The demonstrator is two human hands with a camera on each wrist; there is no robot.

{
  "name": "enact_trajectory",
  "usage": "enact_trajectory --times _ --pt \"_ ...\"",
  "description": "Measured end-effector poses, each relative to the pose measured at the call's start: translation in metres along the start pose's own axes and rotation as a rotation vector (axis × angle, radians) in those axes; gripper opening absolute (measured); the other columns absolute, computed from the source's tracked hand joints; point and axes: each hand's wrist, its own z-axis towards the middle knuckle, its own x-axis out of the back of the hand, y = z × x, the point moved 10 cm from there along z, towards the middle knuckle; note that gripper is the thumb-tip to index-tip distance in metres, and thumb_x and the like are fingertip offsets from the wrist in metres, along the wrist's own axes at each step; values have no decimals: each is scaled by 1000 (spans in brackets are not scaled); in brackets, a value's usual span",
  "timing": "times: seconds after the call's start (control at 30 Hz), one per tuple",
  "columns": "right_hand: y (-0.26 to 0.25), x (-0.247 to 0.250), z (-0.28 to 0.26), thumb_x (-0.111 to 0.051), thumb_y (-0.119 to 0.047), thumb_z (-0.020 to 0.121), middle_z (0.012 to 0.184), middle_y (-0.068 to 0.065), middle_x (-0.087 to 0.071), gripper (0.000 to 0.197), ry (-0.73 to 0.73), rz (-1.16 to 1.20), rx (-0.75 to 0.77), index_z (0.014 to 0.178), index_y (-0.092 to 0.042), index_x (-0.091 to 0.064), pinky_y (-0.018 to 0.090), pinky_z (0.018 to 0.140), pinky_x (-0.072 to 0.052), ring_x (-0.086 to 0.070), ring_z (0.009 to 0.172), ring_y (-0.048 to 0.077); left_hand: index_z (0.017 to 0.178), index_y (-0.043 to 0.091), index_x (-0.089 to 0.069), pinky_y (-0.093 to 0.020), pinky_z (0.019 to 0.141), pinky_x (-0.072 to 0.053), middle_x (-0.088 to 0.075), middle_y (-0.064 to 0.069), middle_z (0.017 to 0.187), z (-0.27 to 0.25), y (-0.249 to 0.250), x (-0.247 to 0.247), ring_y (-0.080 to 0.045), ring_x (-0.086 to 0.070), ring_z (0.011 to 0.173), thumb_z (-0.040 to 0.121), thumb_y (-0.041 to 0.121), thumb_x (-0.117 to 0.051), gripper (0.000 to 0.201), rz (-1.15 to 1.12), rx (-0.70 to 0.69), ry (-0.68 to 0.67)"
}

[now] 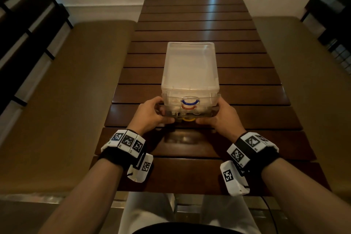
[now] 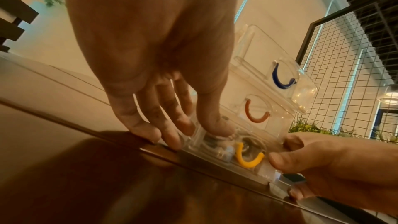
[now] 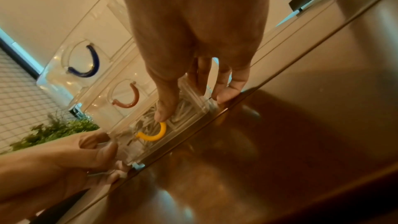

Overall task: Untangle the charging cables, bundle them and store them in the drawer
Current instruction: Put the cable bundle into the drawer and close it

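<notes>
While both hands close on the drawer unit: the storing step looks nearly finished, judging by white cables already lying inside the lowest drawer.
Worktop (image 1: 247,59): dark slatted wood, long and narrow, carrying only the unit; padded benches (image 1: 66,91) flank it on either side, well apart from the work.
Drawer unit (image 1: 190,66): clear plastic, three drawers stacked, standing near the worktop's front edge.
Bottom drawer (image 3: 172,125): the one with the yellow handle (image 3: 154,134); white cables (image 3: 183,108) show through its clear front, coiled or bunched, though whether they are tied I cannot tell.
Upper drawers: the blue handle (image 2: 280,79) and the red handle (image 2: 256,113) mark them; the top one appears to stand slightly forward of the others, and their contents look bare.
Left hand (image 1: 150,114): its grip is curled round the unit's lower left corner, thumb on the drawer front, fingers on the side wall.
Right hand (image 1: 220,118): its grip mirrors that, thumb pressed on the front just above the yellow handle, fingers wrapped round the right corner.
Done so far: no loose cable is visible on the worktop.
Left to do: probably pushing the bottom drawer fully home; how far it still projects is hard to judge.
In the way: nothing visible blocks the drawer's travel.
</notes>
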Motion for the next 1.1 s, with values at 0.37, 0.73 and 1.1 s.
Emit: enact_trajectory --times 0.37,0.73,1.1 --pt "0 2 -6 -89 -33 66 108 -7 -66 59 68 40 33 116 -25 -58 24 53 -52 -65 93 10 100 34 -60 -29 64 -57 -65 -6 93 5 -8 -2 -23 -67 81 71 20 -85 40 3 -8 37" --pt "-9 -5 -18 -90 -25 67 118 -10 -60 71 6 10 44 126 -22 -51 14 80 -43 -55 107 6 117 29 -54 -18 62 -51 -59 12 107 3 2 -5 -7 -60 89 65 18 -89 63 33 -10 0" --pt "-7 -5 -13 -90 -36 63 119 -8 -65 69 70 30 41 121 -26 -55 37 92 -54 -62 108 8 120 26 -57 -17 67 -50 -63 11 102 8 -4 -7 -6 -63 89 67 36 -86 62 83 34 -73"
